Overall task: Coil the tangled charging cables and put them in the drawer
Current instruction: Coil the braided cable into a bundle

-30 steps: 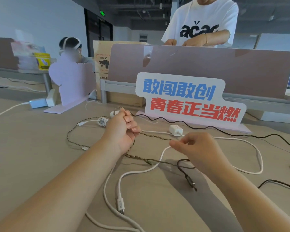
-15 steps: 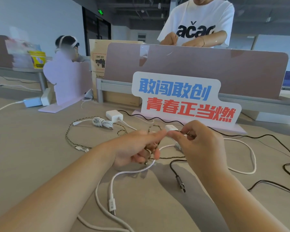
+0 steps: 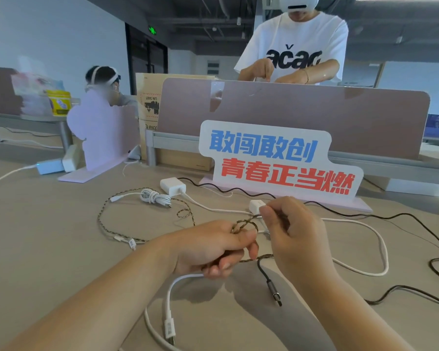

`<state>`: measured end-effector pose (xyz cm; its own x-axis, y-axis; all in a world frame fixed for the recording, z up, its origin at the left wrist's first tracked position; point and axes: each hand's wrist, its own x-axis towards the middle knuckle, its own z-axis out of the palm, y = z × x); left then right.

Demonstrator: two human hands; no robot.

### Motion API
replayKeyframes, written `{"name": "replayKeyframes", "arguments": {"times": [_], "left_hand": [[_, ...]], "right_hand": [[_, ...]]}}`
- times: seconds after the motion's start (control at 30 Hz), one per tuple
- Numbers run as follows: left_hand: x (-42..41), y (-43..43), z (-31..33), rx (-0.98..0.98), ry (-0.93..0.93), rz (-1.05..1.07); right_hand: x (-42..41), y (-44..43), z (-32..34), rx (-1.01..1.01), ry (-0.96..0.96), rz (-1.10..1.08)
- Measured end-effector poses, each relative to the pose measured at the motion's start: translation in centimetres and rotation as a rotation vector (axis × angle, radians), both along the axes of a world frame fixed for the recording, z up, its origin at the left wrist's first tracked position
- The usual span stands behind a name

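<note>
A brown braided cable [image 3: 104, 225] loops across the desk at left, and part of it is wound around the fingers of my left hand [image 3: 208, 247], which grips it. My right hand [image 3: 292, 231] pinches the same braided cable just right of the left hand. A white cable [image 3: 380, 239] loops at right, and its plug end [image 3: 169, 328] lies near the front. A black cable [image 3: 365, 215] with a metal plug [image 3: 274, 292] trails to the right. A coiled white cable [image 3: 155, 197] lies beside a white charger [image 3: 173, 186]. No drawer is in view.
A printed sign [image 3: 276, 160] stands behind the cables. A pink cut-out stand [image 3: 102, 133] and a small white power block [image 3: 50, 166] sit at back left. A desk divider [image 3: 289, 115] runs behind, with one person standing beyond it and another seated at left.
My left hand has come down from the far cables to the middle and now has the braided cable wound around its fingers. My right hand has risen and pinches that cable beside it.
</note>
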<state>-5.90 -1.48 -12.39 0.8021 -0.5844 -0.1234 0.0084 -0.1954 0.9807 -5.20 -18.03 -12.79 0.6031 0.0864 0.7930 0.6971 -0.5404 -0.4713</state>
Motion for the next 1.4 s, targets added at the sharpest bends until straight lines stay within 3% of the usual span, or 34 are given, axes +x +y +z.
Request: {"name": "replayKeyframes", "arguments": {"times": [0.1,0.17,0.3,0.43,0.5,0.63,0.77,0.87,0.97,1.03,1.17,1.27,1.4], "left_hand": [[-0.2,0.0,0.0,0.115,-0.028,-0.056],[-0.2,-0.2,-0.1,0.084,-0.057,-0.052],[0.9,0.0,0.0,-0.128,-0.17,0.346],[1.8,1.3,0.8,-0.324,-0.226,0.719],[1.8,1.5,1.2,-0.409,-0.221,0.788],[1.5,1.0,1.8,-0.668,-0.113,0.728],[1.3,1.6,2.5,-0.974,-0.014,0.681],[1.5,2.7,2.7,-1.129,0.001,0.704],[1.7,2.7,2.5,-1.136,0.05,0.767],[1.8,2.4,2.2,-0.989,0.084,0.812],[2.0,2.2,1.1,-0.516,0.092,0.861],[1.9,1.4,0.2,-0.192,0.066,0.765],[1.3,0.6,-0.4,-0.027,0.068,0.555]], "right_hand": [[-0.2,0.1,0.1,-0.019,0.028,0.034],[-0.4,0.2,0.4,0.001,0.161,0.036],[-0.3,0.1,0.9,0.086,0.479,0.065],[-0.7,0.4,1.1,0.342,0.669,0.186],[-0.8,0.4,1.3,0.448,0.777,0.319],[-1.0,0.5,1.6,0.681,1.041,0.742],[-1.6,-0.3,2.4,0.787,1.14,0.989],[-1.3,-0.6,2.6,0.707,1.025,0.73],[-0.8,-0.5,2.0,0.343,0.692,0.121],[-0.7,-0.4,1.3,0.091,0.421,-0.11],[-1.0,0.0,0.9,-0.043,0.175,-0.148],[-1.0,0.2,0.8,-0.12,0.042,-0.118],[-0.9,0.4,0.4,-0.178,0.001,-0.07]]}}
